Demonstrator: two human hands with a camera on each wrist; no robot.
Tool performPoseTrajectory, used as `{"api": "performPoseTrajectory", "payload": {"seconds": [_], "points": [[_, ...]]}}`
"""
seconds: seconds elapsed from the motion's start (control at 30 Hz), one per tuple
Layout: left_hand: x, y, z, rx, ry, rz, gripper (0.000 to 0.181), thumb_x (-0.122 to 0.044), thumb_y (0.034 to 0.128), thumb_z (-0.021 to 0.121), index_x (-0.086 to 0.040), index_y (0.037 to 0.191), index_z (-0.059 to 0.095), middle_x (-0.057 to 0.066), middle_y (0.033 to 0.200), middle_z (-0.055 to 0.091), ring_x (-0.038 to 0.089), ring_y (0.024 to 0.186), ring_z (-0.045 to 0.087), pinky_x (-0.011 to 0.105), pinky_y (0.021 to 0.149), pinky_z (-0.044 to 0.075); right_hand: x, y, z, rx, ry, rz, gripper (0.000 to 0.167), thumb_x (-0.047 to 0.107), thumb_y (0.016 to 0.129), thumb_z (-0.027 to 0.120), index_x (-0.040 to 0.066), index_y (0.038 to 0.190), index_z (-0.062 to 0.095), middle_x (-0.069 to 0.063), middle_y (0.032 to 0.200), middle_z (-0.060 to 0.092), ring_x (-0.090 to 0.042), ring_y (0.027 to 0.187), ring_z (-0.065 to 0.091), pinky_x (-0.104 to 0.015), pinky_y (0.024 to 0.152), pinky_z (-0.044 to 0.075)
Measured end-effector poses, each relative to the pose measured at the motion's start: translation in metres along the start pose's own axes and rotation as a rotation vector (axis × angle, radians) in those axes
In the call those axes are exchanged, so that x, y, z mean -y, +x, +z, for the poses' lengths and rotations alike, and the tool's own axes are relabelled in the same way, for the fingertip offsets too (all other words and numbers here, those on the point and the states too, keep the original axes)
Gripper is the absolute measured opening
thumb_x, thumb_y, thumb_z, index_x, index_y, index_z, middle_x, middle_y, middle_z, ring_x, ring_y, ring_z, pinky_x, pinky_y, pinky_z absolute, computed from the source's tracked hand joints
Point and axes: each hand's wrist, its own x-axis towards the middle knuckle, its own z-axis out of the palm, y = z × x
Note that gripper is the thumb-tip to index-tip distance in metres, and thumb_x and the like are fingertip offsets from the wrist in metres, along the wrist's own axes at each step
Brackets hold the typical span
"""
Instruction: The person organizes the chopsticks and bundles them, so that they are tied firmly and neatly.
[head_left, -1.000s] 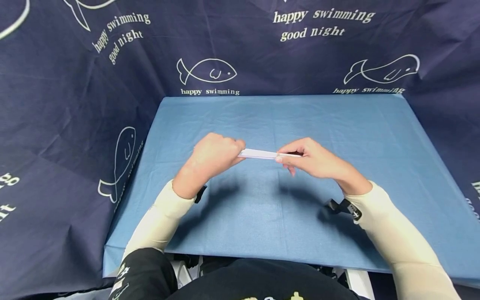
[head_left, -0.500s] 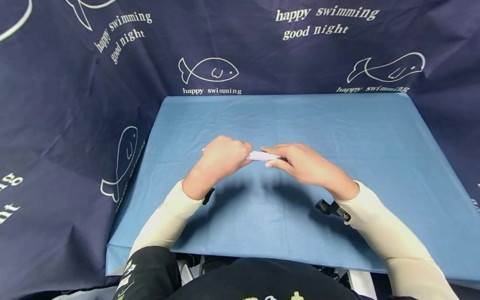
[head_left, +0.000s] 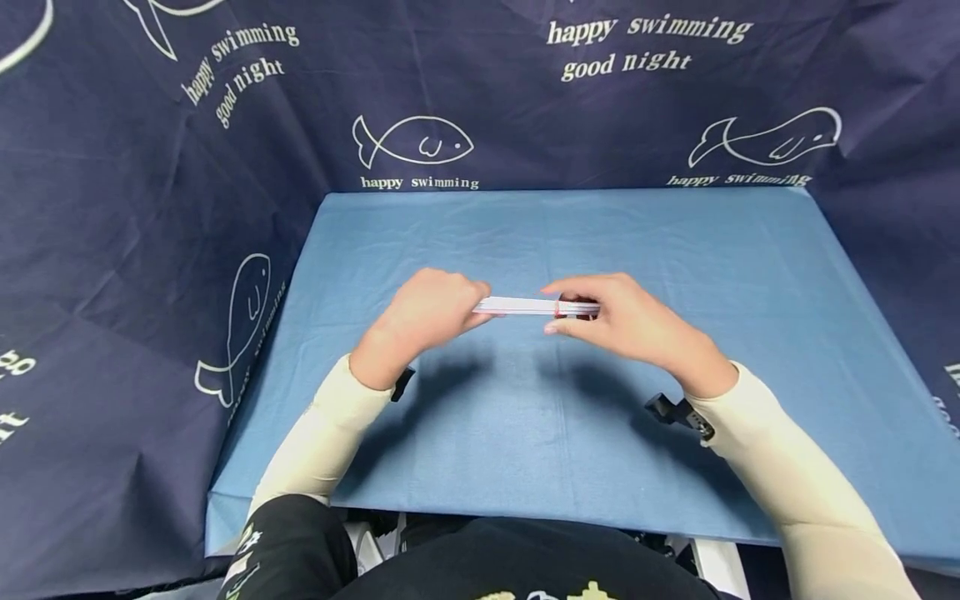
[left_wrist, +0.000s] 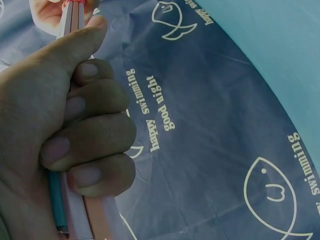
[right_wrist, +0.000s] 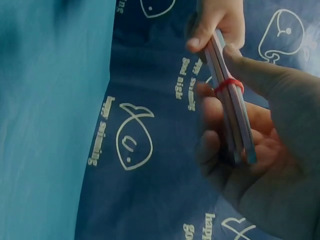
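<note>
My left hand [head_left: 433, 307] grips a bundle of slim, pencil-like sticks [head_left: 521, 306], held level above the table. In the left wrist view its fingers curl round the sticks [left_wrist: 75, 210], which look teal, pale lilac and brownish-pink. A red rubber band [right_wrist: 229, 85] circles the bundle towards its right end. My right hand [head_left: 626, 321] surrounds that end, thumb and forefinger spread on either side, apart from the bundle in the head view. In the right wrist view some fingers [right_wrist: 212, 112] lie behind the sticks and are blurred. The left end is hidden by the left hand in the head view.
A blue cloth covers the table [head_left: 510, 433] under both hands. Dark blue curtains [head_left: 585, 108] with fish prints and lettering stand at the back and sides. The person's torso [head_left: 525, 558] is at the front edge.
The right hand, earlier pinching the bundle, slid left towards the left hand, then came back right and spread its fingers. The red band now shows. The left hand keeps its grip.
</note>
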Motion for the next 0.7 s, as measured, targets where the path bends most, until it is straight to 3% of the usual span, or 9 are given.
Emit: {"api": "performPoseTrajectory", "payload": {"seconds": [0.07,0.17,0.27,0.37,0.57,0.7], "points": [[0.002,-0.001,-0.001,0.006,-0.007,-0.012,0.036,-0.043,0.1038,0.066,-0.015,0.081,0.065,-0.002,0.061,0.053,0.02,0.055,0.051,0.041,0.055,0.047,-0.002,-0.003,-0.002,-0.042,-0.048,-0.034,0.025,0.029,0.096,0.08,0.022,0.12,0.078,0.009,0.092,0.074,-0.008,0.072,0.059,-0.026,0.07,0.049],[0.003,-0.003,-0.003,0.016,-0.012,-0.017,0.036,-0.043,0.1037,0.066,-0.015,0.08,0.064,-0.003,0.061,0.051,0.02,0.055,0.049,0.041,0.055,0.047,-0.001,-0.005,-0.001,-0.042,-0.185,-0.068,0.016,0.024,0.101,0.073,0.02,0.115,0.079,0.007,0.092,0.072,-0.01,0.074,0.056,-0.03,0.072,0.049],[0.004,-0.003,-0.005,0.022,-0.015,-0.02,0.039,-0.045,0.103,0.066,-0.016,0.079,0.064,-0.002,0.061,0.051,0.021,0.055,0.05,0.042,0.056,0.048,0.0,-0.005,0.004,-0.022,-0.335,-0.124,0.016,0.022,0.105,0.067,0.014,0.116,0.075,0.003,0.091,0.066,-0.014,0.073,0.053,-0.036,0.072,0.048],[0.003,-0.003,-0.009,0.031,-0.026,-0.029,0.04,-0.048,0.1014,0.068,-0.015,0.078,0.065,-0.002,0.061,0.052,0.021,0.055,0.05,0.042,0.057,0.05,0.0,-0.003,0.007,-0.08,-0.442,-0.221,0.013,0.019,0.102,0.07,0.012,0.112,0.072,0.002,0.087,0.062,-0.014,0.069,0.052,-0.037,0.068,0.049],[-0.003,-0.003,-0.013,0.053,-0.036,-0.018,0.038,-0.048,0.101,0.069,-0.015,0.083,0.069,-0.001,0.063,0.057,0.021,0.055,0.051,0.041,0.057,0.051,-0.006,-0.002,0.009,-0.168,-0.456,-0.334,0.023,0.028,0.1,0.073,0.014,0.119,0.075,0.006,0.08,0.065,-0.009,0.055,0.044,-0.03,0.054,0.041],[-0.006,-0.002,-0.012,0.087,-0.037,-0.015,0.039,-0.049,0.1021,0.066,-0.015,0.084,0.069,-0.003,0.065,0.054,0.019,0.056,0.051,0.041,0.057,0.051,-0.008,-0.003,0.014,-0.188,-0.462,-0.355,0.047,0.051,0.109,0.051,0.016,0.128,0.076,0.003,0.081,0.074,-0.007,0.052,0.041,-0.029,0.05,0.037]]}}
